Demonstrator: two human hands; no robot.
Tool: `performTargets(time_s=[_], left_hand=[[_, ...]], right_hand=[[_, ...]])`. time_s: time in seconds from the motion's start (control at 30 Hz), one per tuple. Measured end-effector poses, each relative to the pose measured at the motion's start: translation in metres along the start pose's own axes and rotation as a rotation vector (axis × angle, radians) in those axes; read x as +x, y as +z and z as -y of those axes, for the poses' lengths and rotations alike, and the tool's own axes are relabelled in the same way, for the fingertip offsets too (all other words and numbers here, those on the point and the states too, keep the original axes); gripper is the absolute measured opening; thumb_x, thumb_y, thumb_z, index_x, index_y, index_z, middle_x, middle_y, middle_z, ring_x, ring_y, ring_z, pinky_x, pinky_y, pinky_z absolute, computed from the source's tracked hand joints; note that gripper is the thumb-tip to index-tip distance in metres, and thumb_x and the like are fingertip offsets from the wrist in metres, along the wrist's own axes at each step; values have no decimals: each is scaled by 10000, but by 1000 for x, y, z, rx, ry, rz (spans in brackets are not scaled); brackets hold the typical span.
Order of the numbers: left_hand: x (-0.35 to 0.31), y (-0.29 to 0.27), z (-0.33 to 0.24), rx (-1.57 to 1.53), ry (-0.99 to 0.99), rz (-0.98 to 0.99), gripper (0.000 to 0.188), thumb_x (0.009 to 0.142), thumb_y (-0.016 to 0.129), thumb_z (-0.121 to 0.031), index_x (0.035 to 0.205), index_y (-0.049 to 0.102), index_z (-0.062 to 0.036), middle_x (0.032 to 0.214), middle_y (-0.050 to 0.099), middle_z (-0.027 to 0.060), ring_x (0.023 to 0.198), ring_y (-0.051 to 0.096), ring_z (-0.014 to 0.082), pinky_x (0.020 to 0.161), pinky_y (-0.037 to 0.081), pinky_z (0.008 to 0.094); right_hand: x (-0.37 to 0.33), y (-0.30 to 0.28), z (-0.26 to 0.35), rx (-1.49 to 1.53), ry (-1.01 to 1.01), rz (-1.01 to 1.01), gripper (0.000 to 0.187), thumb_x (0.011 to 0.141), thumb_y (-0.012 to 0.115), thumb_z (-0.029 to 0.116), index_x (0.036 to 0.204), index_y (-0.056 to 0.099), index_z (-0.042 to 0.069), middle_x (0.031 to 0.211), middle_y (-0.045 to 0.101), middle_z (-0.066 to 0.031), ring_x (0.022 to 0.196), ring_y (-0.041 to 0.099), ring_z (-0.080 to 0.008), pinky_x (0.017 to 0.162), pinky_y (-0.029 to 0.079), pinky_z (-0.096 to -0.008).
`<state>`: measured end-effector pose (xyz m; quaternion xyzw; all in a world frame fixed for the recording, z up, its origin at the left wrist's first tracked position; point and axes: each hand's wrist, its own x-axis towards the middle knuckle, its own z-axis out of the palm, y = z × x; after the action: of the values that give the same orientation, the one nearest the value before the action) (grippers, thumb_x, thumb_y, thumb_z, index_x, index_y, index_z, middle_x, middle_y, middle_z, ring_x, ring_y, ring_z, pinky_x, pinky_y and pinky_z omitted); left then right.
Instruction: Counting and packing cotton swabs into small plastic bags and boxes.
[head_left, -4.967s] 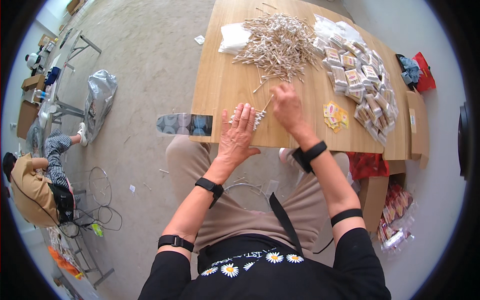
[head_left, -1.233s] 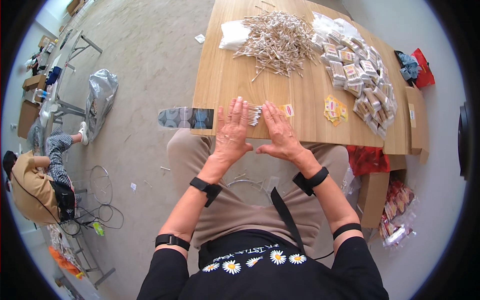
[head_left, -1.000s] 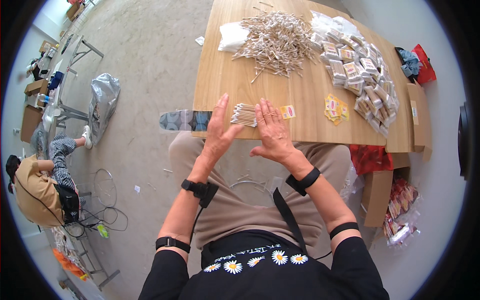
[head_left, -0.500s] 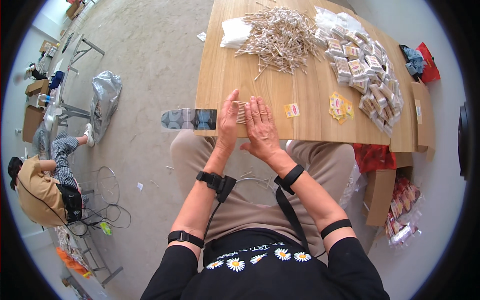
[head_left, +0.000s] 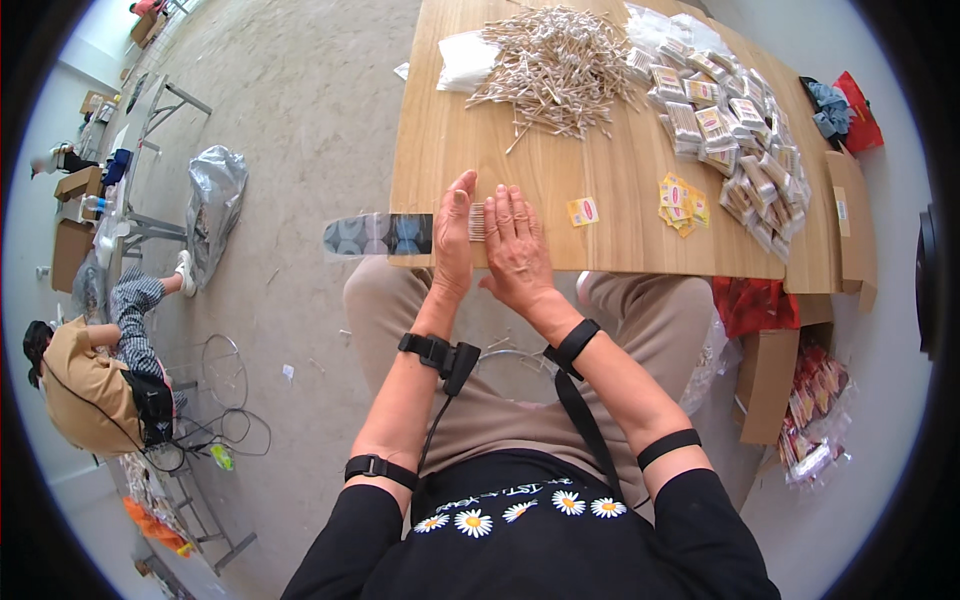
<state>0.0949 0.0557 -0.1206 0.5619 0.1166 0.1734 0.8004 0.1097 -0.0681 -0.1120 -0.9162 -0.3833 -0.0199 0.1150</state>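
Light: even daylight is flooding the scene, brightest at the upper left beyond the wooden table [head_left: 620, 230].
Shadows: soft ones are falling under the table's near edge onto the lap; faint ones are sitting under the left hand [head_left: 453, 232] and right hand [head_left: 517, 243].
Glare: the silver bag [head_left: 213, 205] left of the table is shining; the clear packets [head_left: 745, 150] on the table's right side are glinting.
Blur: a blurred patch is covering a strip just left of the table's near corner.
Distortion: table edges are bowing; a black fisheye rim is closing in all around.
Focus: the table centre is staying sharp; far-left floor is softening.
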Motion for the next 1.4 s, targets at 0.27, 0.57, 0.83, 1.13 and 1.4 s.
performTargets(time_s=[0.27,0.57,0.83,1.13,1.4], left_hand=[[-1,1,-2,-60,-19,-35,685,1051,405,-475,1444,375,86,1487,418,223,1417,367,297,1187,255,381],[-33,-36,-41,657,70,28,263,976,573,-210,1136,664,-21,1228,612,105,1178,528,265,1015,389,401],[-55,-29,-36,1299,397,44,167,880,637,-106,1030,705,-76,969,591,72,967,545,266,843,409,399],[-57,-26,-34,1284,367,47,134,876,641,-103,987,713,-83,950,588,69,963,544,261,837,396,404],[-49,-25,-32,1247,371,-8,122,894,646,-118,982,721,-79,912,596,70,942,556,259,830,388,393]], right_hand=[[0,-5,2,-11,11,40,1207,559,901,403,1488,277,-51,1572,220,-272,1488,162,-427,1224,134,-497],[-1,-3,0,1,12,29,1193,556,903,408,1471,295,-57,1569,207,-288,1488,151,-436,1224,131,-499],[-1,0,-1,9,-1,16,1177,575,897,389,1474,282,-58,1567,212,-286,1492,156,-421,1227,141,-480],[-1,1,-2,-2,-1,2,1180,571,892,389,1477,282,-57,1564,223,-285,1489,170,-419,1226,152,-480],[-2,1,-1,-12,4,0,1165,581,887,384,1478,286,-53,1566,224,-283,1488,176,-417,1224,158,-480]])
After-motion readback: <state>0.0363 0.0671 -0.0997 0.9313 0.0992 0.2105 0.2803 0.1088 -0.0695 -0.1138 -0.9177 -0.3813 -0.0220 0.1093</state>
